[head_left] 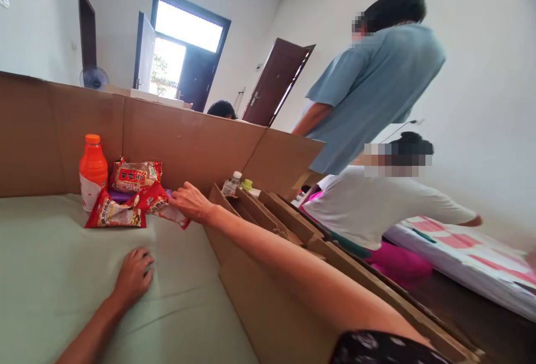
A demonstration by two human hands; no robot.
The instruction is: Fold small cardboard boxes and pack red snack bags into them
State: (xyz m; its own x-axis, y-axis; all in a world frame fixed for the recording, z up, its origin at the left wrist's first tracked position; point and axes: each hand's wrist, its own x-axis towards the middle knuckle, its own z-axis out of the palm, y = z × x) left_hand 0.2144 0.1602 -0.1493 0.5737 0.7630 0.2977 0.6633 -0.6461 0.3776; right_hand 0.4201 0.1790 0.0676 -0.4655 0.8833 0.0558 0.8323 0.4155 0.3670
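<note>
My right hand (193, 203) reaches out to the far side of the green surface and is closed on the edge of a red snack packet (159, 204). Just left of that packet lies another red snack packet (117, 212) with a clear window. Behind them a larger snack bag (134, 176) leans near the cardboard wall, with something purple (119, 194) partly hidden below it. An orange-capped drink bottle (92, 171) stands upright at the left of the group. My left hand (134, 277) rests on the green surface, its fingers loosely bent and apart, holding nothing.
A cardboard wall (180, 135) borders the green surface (46, 263) at the back. On the right are cardboard dividers (268, 219), with a clear bottle (231, 183) and a yellow-green cap (247, 184) behind. Two people (377, 79) are at the right; another head shows behind the wall.
</note>
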